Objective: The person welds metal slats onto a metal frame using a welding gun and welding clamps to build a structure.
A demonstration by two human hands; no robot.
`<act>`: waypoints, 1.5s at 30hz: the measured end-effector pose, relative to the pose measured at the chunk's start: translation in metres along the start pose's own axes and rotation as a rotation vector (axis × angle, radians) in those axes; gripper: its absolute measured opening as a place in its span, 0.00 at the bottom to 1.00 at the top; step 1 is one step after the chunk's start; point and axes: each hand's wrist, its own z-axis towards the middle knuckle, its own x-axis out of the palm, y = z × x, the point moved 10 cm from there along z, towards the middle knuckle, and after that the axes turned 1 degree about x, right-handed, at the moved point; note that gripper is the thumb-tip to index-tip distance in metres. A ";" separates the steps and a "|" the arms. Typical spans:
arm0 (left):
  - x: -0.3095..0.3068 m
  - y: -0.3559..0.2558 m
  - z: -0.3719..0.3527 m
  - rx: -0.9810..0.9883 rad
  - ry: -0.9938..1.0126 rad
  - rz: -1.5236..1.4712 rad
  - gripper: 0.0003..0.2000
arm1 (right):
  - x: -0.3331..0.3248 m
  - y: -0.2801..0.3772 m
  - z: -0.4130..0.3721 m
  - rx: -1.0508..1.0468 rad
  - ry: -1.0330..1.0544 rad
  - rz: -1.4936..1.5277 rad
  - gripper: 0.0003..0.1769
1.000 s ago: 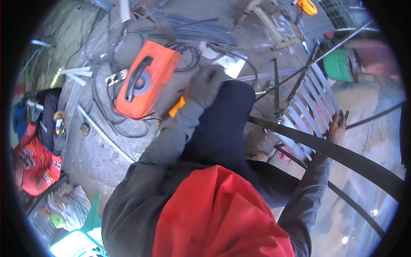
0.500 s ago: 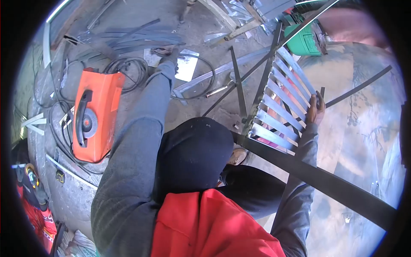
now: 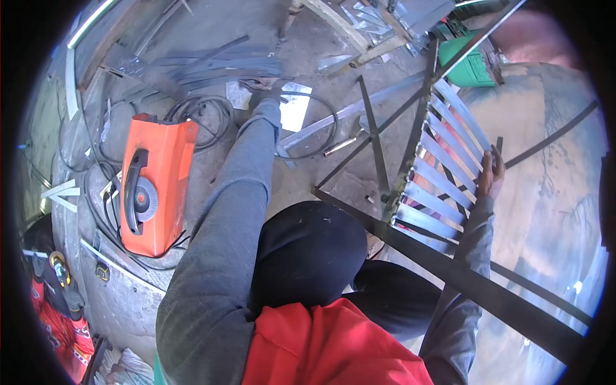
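Floor (image 3: 294, 174), slatted frame (image 3: 443, 165), illegible shirt print (image 3: 81, 332)

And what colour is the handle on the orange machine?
The handle is black, best seen in the head view.

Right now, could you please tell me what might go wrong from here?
The cable looping beside the left hand could snag it as it draws back. The right hand looks bare and sits at the ends of the metal slats, so an edge might cut it.
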 end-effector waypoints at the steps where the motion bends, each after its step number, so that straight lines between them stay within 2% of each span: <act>1: -0.031 -0.002 -0.011 0.011 0.014 -0.005 0.39 | -0.003 -0.003 0.000 0.002 -0.005 -0.009 0.22; 3: -0.056 -0.014 -0.030 -0.086 0.479 -0.704 0.43 | -0.005 0.002 0.002 -0.077 -0.011 -0.079 0.23; 4: -0.024 -0.011 -0.030 -0.185 0.589 -0.817 0.27 | -0.005 0.001 0.002 -0.059 -0.005 -0.077 0.23; 5: -0.013 -0.008 -0.032 -0.182 0.592 -0.814 0.27 | -0.004 0.002 0.001 -0.042 0.002 -0.070 0.23; 6: 0.004 -0.010 -0.036 -0.233 0.680 -1.012 0.24 | -0.005 0.001 0.001 -0.040 0.001 -0.065 0.23; 7: -0.013 -0.018 -0.039 -0.283 0.759 -1.211 0.22 | -0.004 -0.001 0.002 -0.034 0.003 -0.027 0.23; 8: -0.034 -0.028 -0.050 -0.355 0.805 -1.571 0.11 | -0.002 -0.002 0.002 -0.029 0.009 0.011 0.22; 9: -0.049 -0.028 -0.051 -0.353 0.792 -1.569 0.11 | 0.000 -0.001 0.002 -0.032 0.016 0.020 0.22; 11: -0.061 -0.050 -0.071 -0.578 1.115 -2.050 0.11 | -0.003 0.004 0.001 -0.040 0.004 -0.029 0.23; 12: -0.077 -0.064 -0.081 -0.505 1.377 -2.198 0.12 | -0.003 0.003 0.000 -0.017 0.009 -0.032 0.23; 13: -0.080 -0.064 -0.080 -0.503 1.376 -2.199 0.12 | -0.001 0.005 0.000 -0.018 0.009 -0.031 0.23; 15: -0.119 -0.088 -0.097 -0.153 1.761 -2.411 0.14 | -0.003 0.004 -0.001 -0.001 0.009 -0.045 0.23; 16: -0.136 -0.095 -0.103 -0.166 1.778 -2.415 0.14 | -0.003 0.000 0.000 -0.011 0.005 -0.036 0.23; 18: -0.188 -0.102 -0.090 -0.351 1.371 -2.339 0.15 | -0.004 0.010 -0.004 -0.028 -0.010 -0.074 0.24; 19: -0.195 -0.097 -0.085 -0.428 1.172 -2.277 0.16 | -0.004 0.006 -0.001 -0.052 -0.006 -0.083 0.24; 20: -0.194 -0.099 -0.076 -0.328 1.271 -2.364 0.16 | -0.005 0.004 0.000 -0.044 -0.008 -0.068 0.24; 21: -0.196 -0.098 -0.069 -0.338 1.280 -2.363 0.16 | -0.004 0.003 -0.001 -0.035 -0.008 -0.051 0.23; 23: -0.224 -0.104 -0.054 -0.172 1.360 -2.477 0.15 | -0.003 0.003 0.000 -0.021 -0.006 -0.046 0.23; 26: -0.221 -0.089 -0.036 -0.115 1.370 -2.425 0.15 | -0.004 0.009 -0.003 -0.033 -0.012 -0.043 0.23; 29: -0.182 -0.074 -0.031 -0.015 1.441 -2.319 0.14 | -0.004 0.008 -0.001 -0.052 -0.015 -0.051 0.23; 30: -0.205 -0.086 -0.044 -0.017 1.441 -2.321 0.14 | -0.004 0.006 0.000 -0.056 -0.014 -0.047 0.23; 32: -0.302 -0.126 -0.084 0.163 1.569 -2.602 0.15 | -0.004 0.003 0.001 -0.059 -0.008 -0.047 0.23; 33: -0.298 -0.125 -0.088 0.160 1.568 -2.603 0.15 | -0.003 0.004 0.001 -0.061 -0.002 -0.045 0.22; 35: -0.277 -0.124 -0.098 -0.044 1.626 -2.542 0.18 | -0.003 0.004 -0.001 -0.039 -0.008 -0.043 0.22; 36: -0.269 -0.126 -0.096 0.011 1.430 -2.391 0.22 | -0.004 0.002 -0.001 -0.018 -0.017 -0.040 0.22; 37: -0.269 -0.127 -0.098 0.013 1.432 -2.391 0.22 | -0.004 0.003 -0.001 -0.018 -0.019 -0.040 0.22; 39: -0.263 -0.122 -0.111 -0.194 1.529 -2.527 0.24 | -0.002 0.008 -0.003 -0.052 -0.007 -0.006 0.23; 40: -0.261 -0.117 -0.112 -0.235 1.445 -2.565 0.23 | -0.002 0.008 -0.003 -0.050 -0.007 -0.006 0.23; 43: -0.244 -0.109 -0.118 -0.243 1.538 -2.471 0.22 | -0.002 0.006 -0.003 -0.004 0.008 -0.034 0.23; 45: -0.236 -0.107 -0.115 -0.267 1.537 -2.482 0.22 | -0.004 0.013 -0.005 -0.057 -0.020 -0.052 0.23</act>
